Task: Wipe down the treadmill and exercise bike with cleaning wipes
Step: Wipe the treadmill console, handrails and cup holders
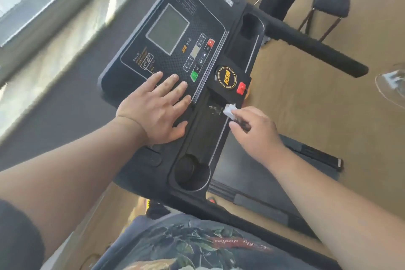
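A small crumpled white wipe (229, 112) sits just past frame centre toward four o'clock, on the black treadmill console (153, 55) tray. The right hand (256, 129) pinches it in curled fingers. The tray runs from one o'clock to seven o'clock. The left hand (153, 112), at nine o'clock of the wipe, lies flat, fingers spread, bracing the panel.

Black treadmill console (175, 55) with grey display, seen tilted; a small crumpled white wipe (229, 110) lies against its tray.
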